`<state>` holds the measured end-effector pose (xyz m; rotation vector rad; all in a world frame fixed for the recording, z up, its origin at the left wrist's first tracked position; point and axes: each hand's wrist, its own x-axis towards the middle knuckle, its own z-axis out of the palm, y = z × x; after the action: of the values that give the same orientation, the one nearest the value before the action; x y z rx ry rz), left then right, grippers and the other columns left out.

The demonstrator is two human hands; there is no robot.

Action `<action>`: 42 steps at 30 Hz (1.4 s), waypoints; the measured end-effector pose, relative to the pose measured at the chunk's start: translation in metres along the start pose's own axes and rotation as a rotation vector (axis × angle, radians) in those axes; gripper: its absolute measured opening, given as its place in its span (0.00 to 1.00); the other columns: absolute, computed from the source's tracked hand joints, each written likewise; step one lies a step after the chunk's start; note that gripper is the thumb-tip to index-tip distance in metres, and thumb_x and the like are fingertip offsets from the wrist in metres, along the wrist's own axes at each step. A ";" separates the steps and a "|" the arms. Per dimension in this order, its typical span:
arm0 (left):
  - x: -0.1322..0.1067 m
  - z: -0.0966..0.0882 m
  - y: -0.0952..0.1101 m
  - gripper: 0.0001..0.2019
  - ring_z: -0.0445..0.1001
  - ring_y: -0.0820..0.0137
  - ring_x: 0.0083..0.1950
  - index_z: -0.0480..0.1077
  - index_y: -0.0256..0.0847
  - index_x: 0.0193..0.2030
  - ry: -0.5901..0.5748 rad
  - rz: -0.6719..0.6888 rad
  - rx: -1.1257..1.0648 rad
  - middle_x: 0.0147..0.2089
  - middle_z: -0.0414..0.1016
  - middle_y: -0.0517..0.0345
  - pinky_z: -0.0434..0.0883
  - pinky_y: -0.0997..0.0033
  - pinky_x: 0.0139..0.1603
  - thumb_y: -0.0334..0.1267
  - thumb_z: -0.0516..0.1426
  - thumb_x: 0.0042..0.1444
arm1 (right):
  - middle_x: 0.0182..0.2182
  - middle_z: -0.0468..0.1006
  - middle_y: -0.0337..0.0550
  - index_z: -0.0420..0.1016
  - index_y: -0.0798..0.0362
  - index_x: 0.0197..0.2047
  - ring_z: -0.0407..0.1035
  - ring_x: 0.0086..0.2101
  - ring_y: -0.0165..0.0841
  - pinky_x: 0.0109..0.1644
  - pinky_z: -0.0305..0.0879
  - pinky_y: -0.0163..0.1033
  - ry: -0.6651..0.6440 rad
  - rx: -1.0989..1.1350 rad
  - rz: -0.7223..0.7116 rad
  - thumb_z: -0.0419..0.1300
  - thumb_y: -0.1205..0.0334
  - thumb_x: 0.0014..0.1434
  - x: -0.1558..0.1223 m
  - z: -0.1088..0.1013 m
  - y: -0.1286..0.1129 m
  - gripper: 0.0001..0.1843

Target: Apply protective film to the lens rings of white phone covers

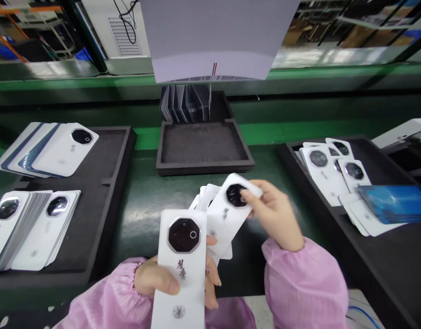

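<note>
My left hand (pixel 158 278) is wrapped round a white phone back cover (pixel 181 283) close to the camera, its thumb on the front face and fingertips round the right edge. This cover has a dark octagonal camera ring and dark lettering. My right hand (pixel 278 215) pinches the upper corner of another white phone cover (pixel 221 223), thumb near its camera ring. That cover is tilted and lies over a small fanned stack of white covers (pixel 207 194), partly hidden behind it.
At left a black foam tray (pixel 93 183) holds leaning white covers (pixel 64 151) and a packed row (pixel 35 228). A black tray (pixel 203 141) at centre back has dark thin panels (pixel 185 104). The right tray (pixel 378 269) bears white covers (pixel 323 173) and a blue-filmed panel (pixel 397 203).
</note>
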<state>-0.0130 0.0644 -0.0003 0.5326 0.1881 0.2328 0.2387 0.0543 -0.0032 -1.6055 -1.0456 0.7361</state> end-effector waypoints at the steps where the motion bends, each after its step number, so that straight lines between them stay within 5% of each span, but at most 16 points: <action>1: 0.000 0.000 0.000 0.38 0.75 0.56 0.40 0.57 0.44 0.60 0.005 -0.002 0.004 0.46 0.72 0.46 0.68 0.54 0.39 0.31 0.58 0.38 | 0.24 0.72 0.39 0.72 0.53 0.37 0.66 0.20 0.30 0.22 0.66 0.37 -0.081 -0.131 -0.036 0.61 0.54 0.53 -0.001 0.007 0.003 0.12; 5: 0.002 0.004 0.002 0.37 0.75 0.57 0.39 0.56 0.43 0.61 0.059 -0.014 -0.005 0.45 0.72 0.47 0.68 0.54 0.41 0.32 0.57 0.39 | 0.38 0.72 0.50 0.74 0.54 0.37 0.66 0.39 0.43 0.41 0.67 0.53 0.140 -0.521 -0.359 0.62 0.61 0.52 -0.005 0.026 0.005 0.09; 7: 0.003 0.005 0.002 0.35 0.75 0.58 0.39 0.57 0.43 0.60 0.113 0.003 0.011 0.46 0.72 0.48 0.68 0.54 0.42 0.32 0.57 0.40 | 0.39 0.71 0.50 0.73 0.54 0.38 0.66 0.41 0.42 0.43 0.67 0.51 0.188 -0.402 -0.498 0.61 0.65 0.53 -0.010 0.031 -0.001 0.07; 9: 0.004 0.006 0.002 0.29 0.75 0.61 0.39 0.64 0.39 0.55 0.161 -0.025 0.055 0.45 0.72 0.47 0.68 0.56 0.42 0.32 0.56 0.41 | 0.36 0.71 0.45 0.72 0.52 0.36 0.68 0.39 0.37 0.42 0.68 0.46 0.029 -0.182 -0.549 0.61 0.67 0.54 -0.018 0.034 -0.011 0.05; 13: 0.004 0.003 0.002 0.22 0.73 0.64 0.37 0.71 0.32 0.46 0.197 -0.200 0.219 0.36 0.74 0.48 0.68 0.64 0.40 0.36 0.56 0.41 | 0.37 0.72 0.42 0.72 0.51 0.36 0.68 0.39 0.34 0.43 0.68 0.43 -0.293 0.006 -0.454 0.65 0.66 0.51 -0.034 0.043 -0.025 0.08; 21: 0.004 0.005 0.003 0.20 0.70 0.64 0.37 0.71 0.38 0.45 0.178 -0.283 0.483 0.33 0.73 0.55 0.67 0.63 0.41 0.38 0.56 0.42 | 0.36 0.72 0.40 0.71 0.51 0.32 0.69 0.40 0.33 0.47 0.67 0.45 -0.392 0.033 -0.251 0.65 0.68 0.49 -0.034 0.047 -0.024 0.07; 28: 0.006 0.008 0.004 0.19 0.69 0.64 0.39 0.70 0.42 0.45 0.244 -0.347 0.617 0.35 0.72 0.57 0.66 0.63 0.42 0.35 0.55 0.43 | 0.34 0.72 0.40 0.70 0.53 0.26 0.69 0.39 0.33 0.46 0.68 0.44 -0.455 0.026 -0.212 0.65 0.70 0.48 -0.033 0.043 -0.027 0.07; 30: 0.007 0.008 0.003 0.19 0.70 0.65 0.38 0.71 0.40 0.44 0.248 -0.305 0.534 0.34 0.72 0.56 0.67 0.63 0.41 0.34 0.55 0.42 | 0.35 0.72 0.40 0.69 0.53 0.25 0.69 0.39 0.33 0.45 0.68 0.44 -0.376 -0.021 -0.329 0.63 0.70 0.50 -0.036 0.046 -0.026 0.07; 34: 0.008 0.008 0.003 0.13 0.71 0.65 0.35 0.74 0.33 0.35 0.229 -0.164 0.297 0.30 0.73 0.52 0.67 0.68 0.36 0.34 0.54 0.41 | 0.33 0.76 0.41 0.71 0.53 0.31 0.68 0.42 0.33 0.45 0.66 0.42 -0.186 -0.104 -0.820 0.58 0.71 0.56 -0.045 0.051 -0.023 0.05; 38: 0.008 0.010 0.004 0.17 0.71 0.68 0.32 0.74 0.32 0.37 0.178 -0.081 0.172 0.30 0.73 0.53 0.63 0.74 0.29 0.28 0.53 0.37 | 0.33 0.79 0.39 0.71 0.54 0.36 0.72 0.40 0.27 0.42 0.68 0.36 -0.428 -0.070 -0.985 0.47 0.66 0.64 -0.049 0.051 -0.022 0.12; 42: 0.005 0.006 0.001 0.30 0.68 0.73 0.29 0.67 0.36 0.51 0.191 -0.066 0.022 0.31 0.71 0.59 0.62 0.77 0.28 0.26 0.55 0.35 | 0.29 0.80 0.40 0.70 0.55 0.35 0.74 0.35 0.27 0.37 0.71 0.34 -0.443 0.038 -1.025 0.46 0.66 0.64 -0.051 0.050 -0.025 0.12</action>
<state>-0.0070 0.0636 0.0046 0.5248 0.3932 0.2171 0.1669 0.0320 0.0054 -0.6791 -1.9230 0.3776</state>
